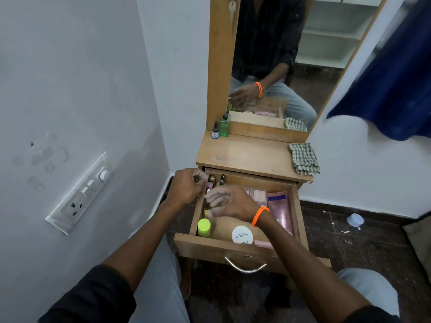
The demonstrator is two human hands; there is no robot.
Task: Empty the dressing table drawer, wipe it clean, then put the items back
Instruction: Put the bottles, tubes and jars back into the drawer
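The wooden drawer (pixel 224 249) of the dressing table is pulled open. Inside lie a bottle with a yellow-green cap (pixel 203 226), a white round "nail polish" jar (pixel 242 234), a pink tube (pixel 281 210), a pale pack (pixel 256 194) and small dark bottles (pixel 217 179) at the back left. My right hand (pixel 231 202), with an orange wristband, closes around a small clear bottle (pixel 206 206) at the drawer's left side. My left hand (pixel 187 186) hovers over the back left corner with its fingers curled; nothing shows in it. A checked cloth (pixel 303 158) lies on the tabletop (pixel 245 152).
A green bottle (pixel 224 125) and a small dark bottle (pixel 215 131) stand at the tabletop's back left, below the mirror (pixel 279 54). A wall switchboard (pixel 79 194) is at the left. Blue fabric (pixel 391 89) hangs at the right. A white cap (pixel 354 219) lies on the dark floor.
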